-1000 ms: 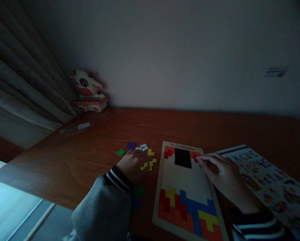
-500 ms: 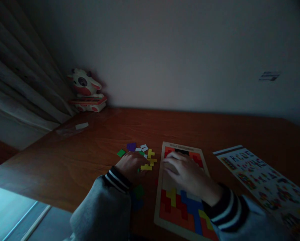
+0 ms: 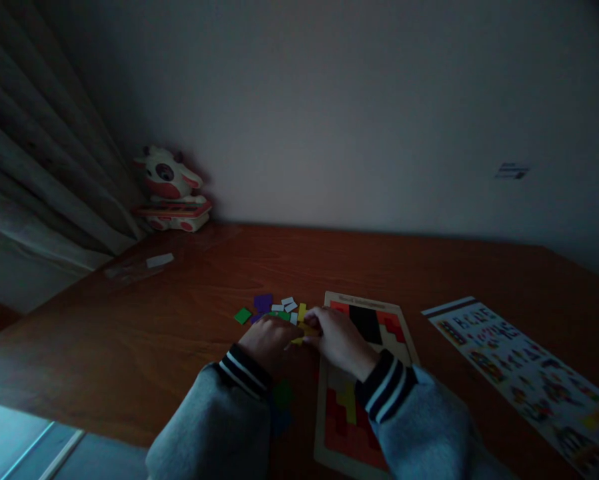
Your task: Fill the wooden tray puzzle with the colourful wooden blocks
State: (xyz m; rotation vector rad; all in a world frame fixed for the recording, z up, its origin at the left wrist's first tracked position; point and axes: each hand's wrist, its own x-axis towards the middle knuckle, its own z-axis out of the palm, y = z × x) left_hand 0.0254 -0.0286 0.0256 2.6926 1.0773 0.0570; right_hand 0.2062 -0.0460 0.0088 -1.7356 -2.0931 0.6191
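My left hand is over the small pile of pieces, its fingertips bent down at a yellow piece. Close beside it, my right hand reaches past the left edge of the wooden puzzle board, thumb and fingers pinched around a yellow piece. Purple, white and green pieces lie around the left hand. Red, black and yellow pieces fill parts of the board; my right forearm hides its lower right part.
A printed pattern sheet lies right of the board. A cow-shaped toy stands at the back left by the curtain. Dim green and blue pieces sit near my left sleeve. A white slip lies at the left.
My right hand has moved left from above the board to the yellow pieces beside my left hand, uncovering a black piece on the board. The view has shifted slightly.
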